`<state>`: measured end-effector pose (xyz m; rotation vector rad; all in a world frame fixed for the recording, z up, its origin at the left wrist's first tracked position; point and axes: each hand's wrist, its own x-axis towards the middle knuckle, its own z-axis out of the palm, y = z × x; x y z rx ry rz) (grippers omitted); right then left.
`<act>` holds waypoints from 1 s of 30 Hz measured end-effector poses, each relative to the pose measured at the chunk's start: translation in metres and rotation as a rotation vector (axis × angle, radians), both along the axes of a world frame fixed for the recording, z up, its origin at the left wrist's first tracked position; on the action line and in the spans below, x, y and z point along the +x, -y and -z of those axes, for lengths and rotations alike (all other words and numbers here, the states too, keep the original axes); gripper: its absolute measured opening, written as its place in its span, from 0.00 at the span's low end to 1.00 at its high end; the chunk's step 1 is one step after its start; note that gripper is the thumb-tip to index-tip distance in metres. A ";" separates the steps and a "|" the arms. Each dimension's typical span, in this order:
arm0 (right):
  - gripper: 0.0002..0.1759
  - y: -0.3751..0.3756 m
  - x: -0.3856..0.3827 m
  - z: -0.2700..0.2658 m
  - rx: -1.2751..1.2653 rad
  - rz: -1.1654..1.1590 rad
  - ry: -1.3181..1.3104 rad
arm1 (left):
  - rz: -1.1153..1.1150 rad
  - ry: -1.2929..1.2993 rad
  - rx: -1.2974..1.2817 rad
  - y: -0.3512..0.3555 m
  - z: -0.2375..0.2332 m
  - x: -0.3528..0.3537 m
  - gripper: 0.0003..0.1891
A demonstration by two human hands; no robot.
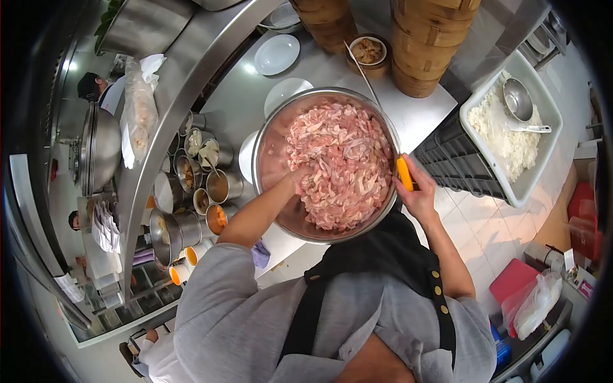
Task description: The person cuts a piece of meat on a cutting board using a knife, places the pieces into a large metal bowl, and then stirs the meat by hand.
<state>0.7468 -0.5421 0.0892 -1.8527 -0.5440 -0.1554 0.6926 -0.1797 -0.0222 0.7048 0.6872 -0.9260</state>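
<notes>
A large steel bowl stands in front of me, heaped with raw sliced pink meat. My left hand reaches into the bowl's left side, its fingers buried in the meat and hidden. At the right rim, my right hand is closed around an orange handle. From that handle a long, thin metal shaft runs up along the rim past the far side; its exact kind cannot be made out. The right hand is also against the bowl's edge.
Stacked bamboo steamers and a small bowl of food stand at the back. White plates lie left of them. A crate of white rice-like food with a ladle is right. Several steel pots are left, below a metal shelf.
</notes>
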 end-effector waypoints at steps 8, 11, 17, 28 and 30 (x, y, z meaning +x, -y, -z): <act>0.30 0.004 -0.013 0.003 0.017 0.022 -0.151 | 0.202 0.335 0.255 -0.017 -0.102 -0.011 0.22; 0.30 0.010 -0.013 0.005 0.019 -0.013 -0.138 | 0.135 0.514 0.399 0.021 -0.204 0.002 0.20; 0.31 0.018 -0.012 0.002 0.067 -0.034 0.011 | 0.582 0.660 1.475 0.033 -0.275 0.020 0.10; 0.30 0.057 0.002 0.003 -0.024 -0.023 -0.082 | 0.798 0.904 1.733 0.156 -0.118 -0.066 0.34; 0.31 0.056 0.008 -0.004 0.017 0.007 -0.011 | 1.131 0.534 1.602 0.142 -0.088 -0.035 0.29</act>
